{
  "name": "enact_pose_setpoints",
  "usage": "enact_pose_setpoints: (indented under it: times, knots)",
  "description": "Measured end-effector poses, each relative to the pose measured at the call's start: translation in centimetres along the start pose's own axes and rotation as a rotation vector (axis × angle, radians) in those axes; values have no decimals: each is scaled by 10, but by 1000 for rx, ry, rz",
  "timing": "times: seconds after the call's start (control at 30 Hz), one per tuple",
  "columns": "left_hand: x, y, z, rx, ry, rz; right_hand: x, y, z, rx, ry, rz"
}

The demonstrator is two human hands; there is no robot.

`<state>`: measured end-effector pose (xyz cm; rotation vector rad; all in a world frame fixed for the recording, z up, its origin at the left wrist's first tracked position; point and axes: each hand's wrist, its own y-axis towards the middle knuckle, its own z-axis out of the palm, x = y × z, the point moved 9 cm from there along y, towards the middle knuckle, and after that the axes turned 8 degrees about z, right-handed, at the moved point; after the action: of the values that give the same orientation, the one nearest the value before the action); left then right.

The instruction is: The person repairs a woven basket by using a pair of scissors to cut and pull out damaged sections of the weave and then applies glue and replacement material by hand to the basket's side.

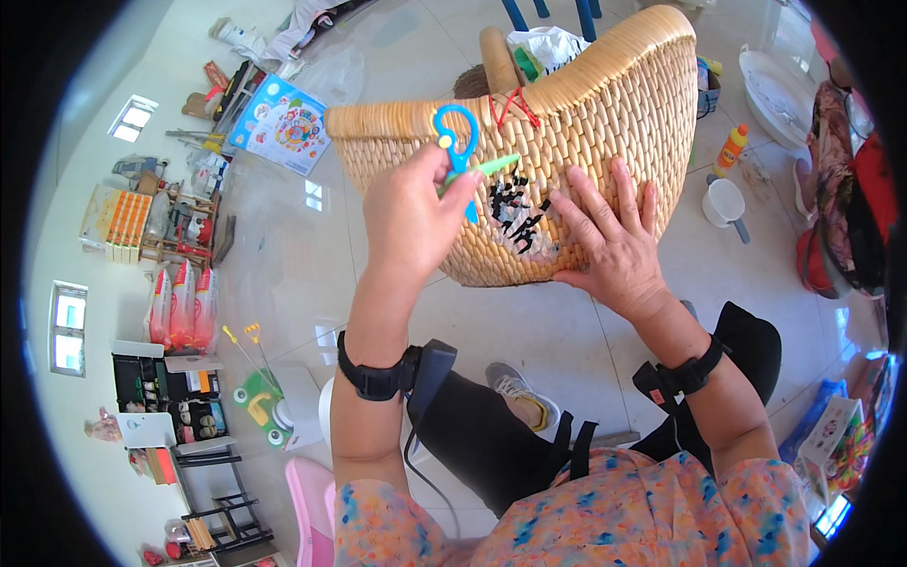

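A large woven straw basket (605, 104) with a thick wrapped rim stands tilted before me, its side turned up. My left hand (416, 203) is closed on a pair of small scissors (460, 151) with a blue handle loop and a light green part pointing right. They are over the basket's side. Just right of them, a patch of short black strips (516, 215) sits on a paler area of the weave. My right hand (614, 241) rests on the basket beside the strips, fingers spread and holding nothing. Red cord (513, 110) is crossed at the rim.
On the tiled floor at right are a white dipper (724, 201), a yellow bottle with an orange cap (731, 151) and a white basin (775, 94). A blue picture box (283, 125) and red-and-white bags (182, 307) stand at left. A pink plastic seat (310, 506) is near my left arm.
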<state>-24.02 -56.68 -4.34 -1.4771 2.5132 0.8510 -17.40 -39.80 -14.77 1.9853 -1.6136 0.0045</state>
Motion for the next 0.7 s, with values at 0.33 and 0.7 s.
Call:
enact_pose_setpoints:
  times: [0.33,0.7]
  knots:
    - [-5,-2,-6,-67,52,23,0,0,-2,-16,5,-4]
    - [1,-3,-8,-72,63,29,0,-1,0,1,2,-11]
